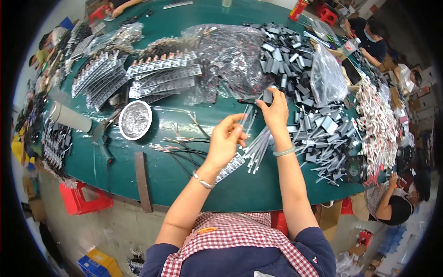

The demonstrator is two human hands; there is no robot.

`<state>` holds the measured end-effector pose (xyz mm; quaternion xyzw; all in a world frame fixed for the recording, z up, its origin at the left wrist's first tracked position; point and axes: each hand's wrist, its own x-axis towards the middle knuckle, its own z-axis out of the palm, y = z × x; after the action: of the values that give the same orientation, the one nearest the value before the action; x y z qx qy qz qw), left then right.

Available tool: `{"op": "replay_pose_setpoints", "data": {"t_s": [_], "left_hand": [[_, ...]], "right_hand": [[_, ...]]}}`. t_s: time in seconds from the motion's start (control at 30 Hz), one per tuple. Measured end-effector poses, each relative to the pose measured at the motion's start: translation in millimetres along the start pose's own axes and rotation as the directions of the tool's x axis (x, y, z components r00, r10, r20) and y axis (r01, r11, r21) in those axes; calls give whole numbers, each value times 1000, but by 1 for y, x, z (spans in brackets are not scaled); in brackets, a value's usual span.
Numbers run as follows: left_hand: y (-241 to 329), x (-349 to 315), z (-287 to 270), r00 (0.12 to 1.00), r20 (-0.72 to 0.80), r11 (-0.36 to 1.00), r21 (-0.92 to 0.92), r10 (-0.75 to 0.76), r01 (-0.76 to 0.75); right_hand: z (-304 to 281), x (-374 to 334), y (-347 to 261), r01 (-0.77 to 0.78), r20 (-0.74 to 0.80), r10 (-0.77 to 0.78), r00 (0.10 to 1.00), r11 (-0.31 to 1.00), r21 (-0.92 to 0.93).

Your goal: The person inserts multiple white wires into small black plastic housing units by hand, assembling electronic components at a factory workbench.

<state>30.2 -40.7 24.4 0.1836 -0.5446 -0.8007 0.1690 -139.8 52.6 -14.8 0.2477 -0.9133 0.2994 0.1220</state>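
Note:
My left hand (226, 138) is closed in a pinch around thin clear plastic strips (249, 115), which stick up from its fingertips. To its right, my right hand (277, 110) grips a small dark grey rectangular block (267, 96) between thumb and fingers. A short black piece (246, 101) lies by the right thumb; whether it is joined to the block I cannot tell. Under and between the hands, a bundle of thin translucent strips (258, 150) rests on the table. A white panel with printed marks (231, 167) is partly covered by my left wrist.
Black cables with bare wire ends (177, 147) lie left of my left hand. Beyond are a white bowl (135, 120), stacked white panels (164, 76) and a plastic-covered heap (226, 57). Loose grey blocks (288, 60) spread at right. A brown strip (143, 182) crosses the green table's (115, 173) near edge.

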Motion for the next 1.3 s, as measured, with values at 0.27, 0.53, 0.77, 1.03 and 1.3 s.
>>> {"op": "replay_pose_setpoints", "data": {"t_s": [0.27,0.53,0.77,1.03,1.3], "left_hand": [[25,-11,12,989,55,962,232,137,-146],[50,-31,41,933,152,868,342,326,-359],[52,-37,44,867,256,751,434,427,-498],[43,-38,46,891,229,774,441,392,-454],[37,-37,42,925,213,862,343,314,-372]], "right_hand": [[-74,-49,-21,-191,198,2,980,280,941],[-106,-87,-21,-337,339,-25,940,-201,920],[-111,-99,-14,-337,331,-64,942,-215,917],[-121,-99,-49,-417,433,227,872,-115,901],[-118,-108,-39,-386,411,51,910,-261,885]]}}
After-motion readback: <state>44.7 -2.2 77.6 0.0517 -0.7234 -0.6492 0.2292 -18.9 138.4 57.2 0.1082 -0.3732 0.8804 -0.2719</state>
